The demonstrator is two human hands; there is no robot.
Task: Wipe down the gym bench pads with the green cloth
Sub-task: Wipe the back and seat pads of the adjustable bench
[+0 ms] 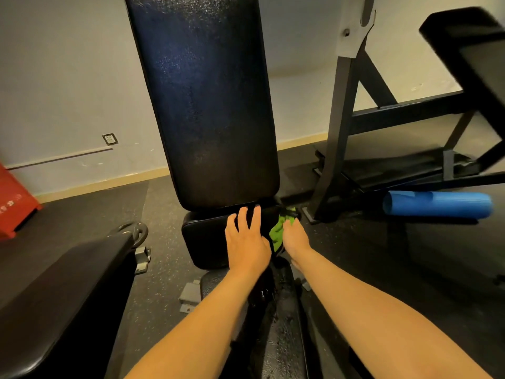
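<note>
A black gym bench stands ahead with its tall back pad [207, 105] raised steeply and a small seat pad [203, 239] below it. My left hand [246, 242] lies flat on the seat pad, fingers straight and spread. At the seat pad's right edge my right hand [295, 239] grips the green cloth [278, 232]. The cloth is bunched between the hand and the pad's side, with part of it hidden by my fingers.
Another black padded bench [62, 294] sits at the lower left, with a weight plate [136, 232] behind it. A black steel rack [352, 127] and a blue foam roller [437, 203] stand to the right. A red box [13, 203] is at the far left.
</note>
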